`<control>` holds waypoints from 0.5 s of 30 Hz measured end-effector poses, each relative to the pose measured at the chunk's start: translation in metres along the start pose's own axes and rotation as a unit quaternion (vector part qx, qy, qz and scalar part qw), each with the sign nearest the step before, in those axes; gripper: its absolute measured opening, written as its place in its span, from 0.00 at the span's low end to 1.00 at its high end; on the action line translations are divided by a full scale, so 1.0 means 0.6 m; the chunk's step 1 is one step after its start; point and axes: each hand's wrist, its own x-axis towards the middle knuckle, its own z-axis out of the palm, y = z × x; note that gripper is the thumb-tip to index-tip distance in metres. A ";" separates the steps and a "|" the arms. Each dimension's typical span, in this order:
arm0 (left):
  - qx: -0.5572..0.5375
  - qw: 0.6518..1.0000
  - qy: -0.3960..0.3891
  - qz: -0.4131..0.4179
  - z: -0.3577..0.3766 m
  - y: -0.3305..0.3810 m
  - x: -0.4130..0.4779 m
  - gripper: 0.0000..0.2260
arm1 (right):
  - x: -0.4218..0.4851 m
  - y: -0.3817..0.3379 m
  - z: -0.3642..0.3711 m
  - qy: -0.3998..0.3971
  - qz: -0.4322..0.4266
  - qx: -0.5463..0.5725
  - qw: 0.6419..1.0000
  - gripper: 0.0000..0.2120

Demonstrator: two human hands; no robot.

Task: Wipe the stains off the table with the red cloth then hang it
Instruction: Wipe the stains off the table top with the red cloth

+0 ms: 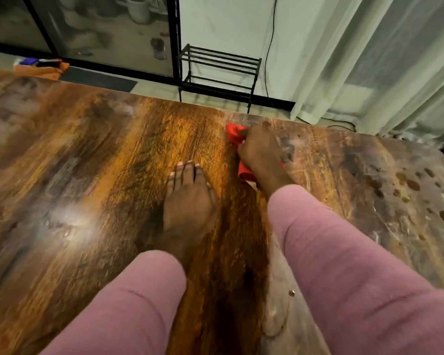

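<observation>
My right hand (pixel 260 149) grips the bunched red cloth (pixel 235 133) near the far edge of the table (pixel 75 162), fingers curled round it. My left hand (pixel 190 198) rests flat, fingers straight, just left of it. The dark stains (pixel 412 185) lie well to the right, so I should press down and sweep that way in overlapping strokes. Most of the cloth hides under my hand, and blur smears the wood grain.

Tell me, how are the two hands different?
The left hand lies flat with straight fingers and holds nothing; the right hand is curled round the red cloth. The left hand sits nearer the person; the right hand reaches close to the table's far edge. Both are on the table and come out of pink sleeves.
</observation>
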 end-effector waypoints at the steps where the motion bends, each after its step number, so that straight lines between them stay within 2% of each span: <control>1: -0.001 1.000 0.003 -0.011 0.008 0.006 0.011 0.24 | 0.005 -0.014 0.007 -0.003 -0.029 -0.001 1.000 0.13; 5: 0.004 0.999 0.009 -0.031 0.019 0.009 0.021 0.25 | -0.018 -0.022 0.021 -0.009 -0.191 -0.006 0.982 0.19; 7: 0.007 1.000 0.008 -0.024 0.016 0.010 0.017 0.25 | -0.028 0.010 0.021 -0.030 -0.239 -0.036 0.970 0.20; 9: 0.006 1.000 0.010 -0.022 0.013 0.012 0.016 0.25 | -0.022 0.044 0.011 -0.029 -0.204 -0.026 0.978 0.20; 13: -0.002 0.999 0.018 -0.029 0.014 0.014 0.015 0.25 | 0.060 0.062 0.002 0.013 -0.028 0.005 0.999 0.18; 15: -0.001 0.999 0.021 -0.027 0.017 0.014 0.015 0.25 | 0.096 0.038 0.002 0.018 -0.008 0.008 1.000 0.17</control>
